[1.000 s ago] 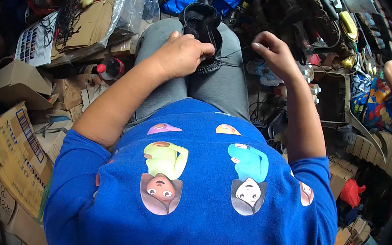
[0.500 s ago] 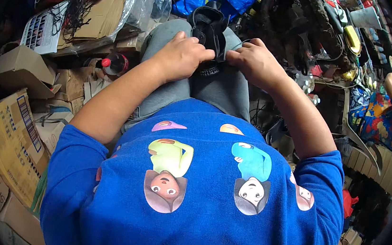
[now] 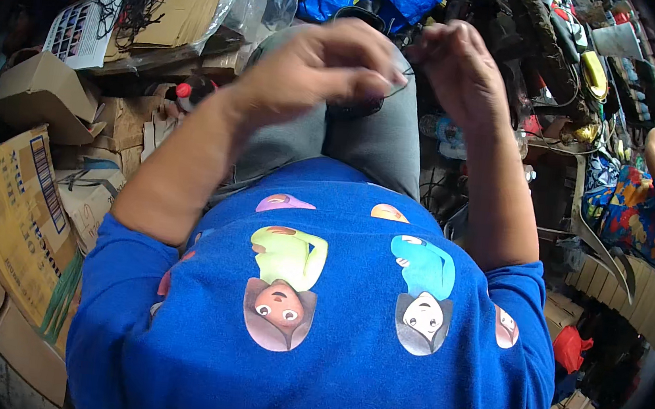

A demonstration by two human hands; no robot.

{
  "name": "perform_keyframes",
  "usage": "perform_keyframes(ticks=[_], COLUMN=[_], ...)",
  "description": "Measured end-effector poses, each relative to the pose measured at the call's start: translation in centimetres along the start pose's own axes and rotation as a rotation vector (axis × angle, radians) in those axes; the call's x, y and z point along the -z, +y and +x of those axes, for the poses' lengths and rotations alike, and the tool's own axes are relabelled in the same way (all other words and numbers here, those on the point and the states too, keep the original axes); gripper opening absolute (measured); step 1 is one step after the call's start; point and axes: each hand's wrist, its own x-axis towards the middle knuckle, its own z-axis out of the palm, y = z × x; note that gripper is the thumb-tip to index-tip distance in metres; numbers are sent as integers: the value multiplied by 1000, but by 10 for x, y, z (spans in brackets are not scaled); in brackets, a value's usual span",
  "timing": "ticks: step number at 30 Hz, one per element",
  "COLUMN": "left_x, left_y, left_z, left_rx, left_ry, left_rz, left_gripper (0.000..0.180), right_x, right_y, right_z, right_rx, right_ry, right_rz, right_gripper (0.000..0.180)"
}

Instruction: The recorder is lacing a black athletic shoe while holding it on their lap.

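Cluttered floor of cardboard boxes point(image 3: 16, 204) surrounded the seated person; a black shoe point(image 3: 354, 107) lay on the grey lap, directly under both raised hands, left hand point(image 3: 326, 65) pinching a thin dark thread point(image 3: 400, 92), right hand point(image 3: 457, 70) half-curled alongside, its grip unclear.

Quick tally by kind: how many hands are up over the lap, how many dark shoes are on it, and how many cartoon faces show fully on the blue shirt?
Hands: 2, the left hand and the right hand, raised close together above the lap.
Dark shoe: 1, mostly hidden behind the hands.
Full cartoon faces on the blue shirt: 2.
Total: 5.
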Motion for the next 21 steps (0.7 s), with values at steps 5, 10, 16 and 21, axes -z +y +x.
perform_keyframes(ticks=[5, 10, 16, 21], left_x=[-2, 119, 112, 33], left_y=[-8, 37, 26, -37], left_z=[-34, -116, -124, -19], left_rx=[380, 360, 412, -82], left_ry=[-132, 181, 325, -75], left_rz=[311, 1378, 1601, 1085], left_gripper=[13, 12, 18, 31], right_x=[-11, 120, 167, 61], right_y=[-18, -56, -67, -11], right_z=[-24, -97, -139, -49], right_rx=[-496, -401, -622, -223], right_ry=[-373, -80, 151, -28], right_rz=[-538, -1773, -1922, -1248], right_gripper=[22, 24, 21, 20])
